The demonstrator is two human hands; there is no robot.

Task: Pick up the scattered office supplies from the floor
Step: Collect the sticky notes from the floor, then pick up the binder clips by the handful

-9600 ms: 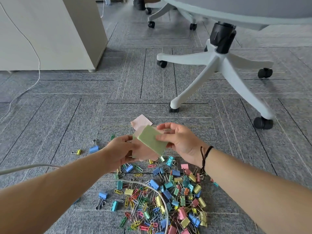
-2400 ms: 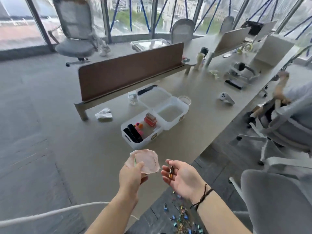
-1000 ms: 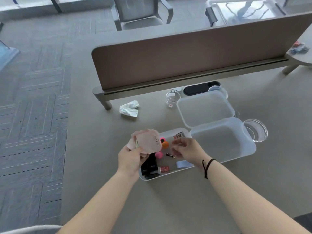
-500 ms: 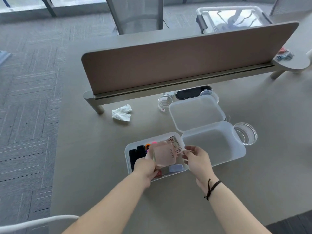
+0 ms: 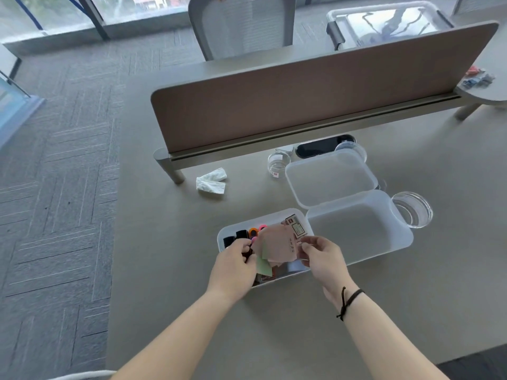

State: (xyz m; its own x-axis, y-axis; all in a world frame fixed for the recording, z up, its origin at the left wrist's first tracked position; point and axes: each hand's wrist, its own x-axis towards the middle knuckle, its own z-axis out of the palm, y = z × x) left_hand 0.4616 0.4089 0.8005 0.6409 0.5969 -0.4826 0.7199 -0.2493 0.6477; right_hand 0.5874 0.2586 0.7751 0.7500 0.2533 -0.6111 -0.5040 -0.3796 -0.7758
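**Sticky notes held over the near-left storage tray**

Little writing can be read. The pale pink sticky-note pad [image 5: 278, 246] carries a short line of small dark characters near its right edge, too small to make out. A pinkish printed card [image 5: 295, 225] with dark line boxes stands at the far right corner of the tray, its print illegible. A small red label shows on the near side of the small clear round cup [image 5: 277, 165]; its text cannot be read.

The left hand [image 5: 234, 266] pinches the left edge of the pad together with a light green sticky-note pad [image 5: 264, 266] that hangs just under it, thumb curled over the top. The right hand [image 5: 321, 257] pinches the pink pad's right edge between thumb and fingertips. Both pads are held just above the white translucent plastic tray [image 5: 223, 237], which contains black blocky items at its left end, orange and pink round pieces beside them, and the card.

Touching the tray's right side is a larger translucent plastic bin [image 5: 356, 231], with nothing visible inside. Its translucent lid [image 5: 330, 181] lies flat just beyond it. A clear shallow round dish [image 5: 413, 212] sits at the bin's right, and a black oval case [image 5: 323, 145] lies beyond the lid, next to the cup.

All of this rests on a grey-beige desk [image 5: 164, 256]. A crumpled white tissue [image 5: 211, 181] lies left of the cup. A brown divider panel [image 5: 301, 91] runs across the far side, with a grey mesh office chair [image 5: 242, 26] behind it. Grey carpet tiles [image 5: 55, 187] cover the floor at left, and windows line the far wall.
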